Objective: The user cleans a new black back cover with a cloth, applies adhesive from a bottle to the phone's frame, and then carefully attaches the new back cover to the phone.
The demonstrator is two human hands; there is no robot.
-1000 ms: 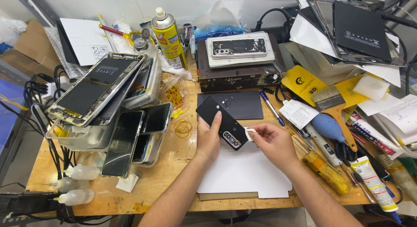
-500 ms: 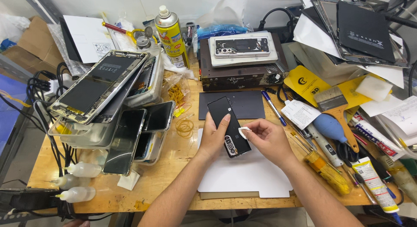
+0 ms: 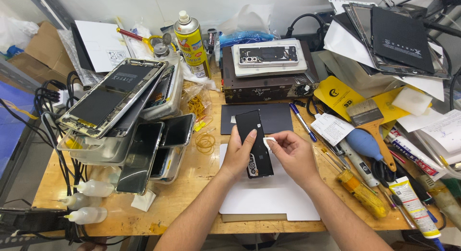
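Note:
A black phone point(image 3: 255, 140) lies lengthwise over the white sheet point(image 3: 269, 196) and the dark grey mat point(image 3: 276, 117), its camera end toward me. My left hand point(image 3: 238, 152) rests on the phone's left edge and holds it in place. My right hand point(image 3: 291, 152) pinches a small white swab or cloth piece point(image 3: 268, 141) at the phone's right edge. The swab's tip touches or nearly touches the phone's side; I cannot tell which.
Stacked phones and screens point(image 3: 115, 95) fill trays at the left. A yellow spray can point(image 3: 191, 38) and a dark heating box point(image 3: 269, 78) stand behind. A brush point(image 3: 369, 119), blue blower point(image 3: 363, 143), screwdrivers point(image 3: 357, 186) and a glue tube point(image 3: 414, 208) lie at the right. Squeeze bottles point(image 3: 89, 200) sit front left.
The phone has turned from a diagonal to nearly lengthwise and moved nearer to me. Both hands moved with it, the right one staying at its right edge.

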